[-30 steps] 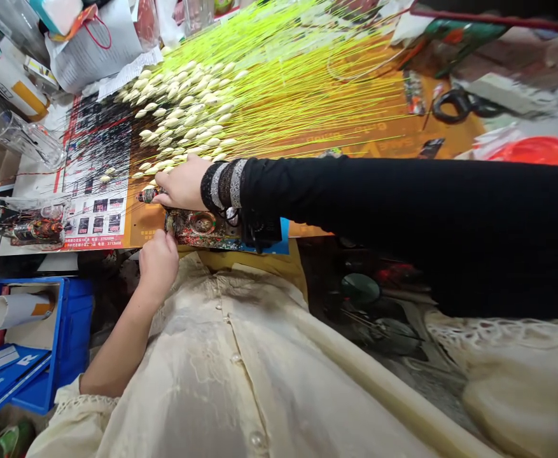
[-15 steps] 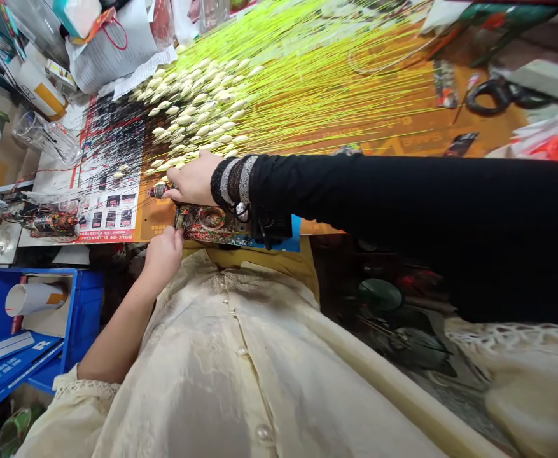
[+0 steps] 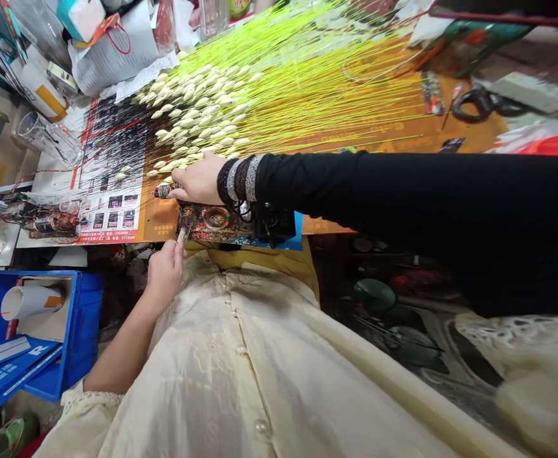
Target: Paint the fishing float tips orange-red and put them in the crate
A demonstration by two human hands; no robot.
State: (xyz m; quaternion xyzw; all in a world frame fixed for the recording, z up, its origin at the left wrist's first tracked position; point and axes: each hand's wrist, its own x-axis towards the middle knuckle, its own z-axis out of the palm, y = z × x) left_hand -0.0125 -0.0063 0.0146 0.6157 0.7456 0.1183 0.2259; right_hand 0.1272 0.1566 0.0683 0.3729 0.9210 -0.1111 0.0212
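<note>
My right hand (image 3: 197, 181), in a black sleeve with patterned cuff, is closed on a small paint-speckled holder (image 3: 163, 191) at the table's near edge, just below a fan of yellow-green rods with white oval float bodies (image 3: 197, 114). My left hand (image 3: 164, 270) is pinched on a thin brush-like handle (image 3: 183, 234) whose tip meets the left end of a paint-spattered stand (image 3: 214, 222). A black box (image 3: 273, 226) sits at the stand's right end.
A printed poster (image 3: 111, 172) covers the table's left part. A clear glass (image 3: 47, 137) lies left of it. Black scissors (image 3: 479, 102) rest far right. A blue crate (image 3: 30, 331) with a paper roll stands lower left. Bags and boxes crowd the back left.
My left hand slid slightly down and away from the stand, showing the thin handle it pinches. My right hand stayed on the small holder. The view shifted a little.
</note>
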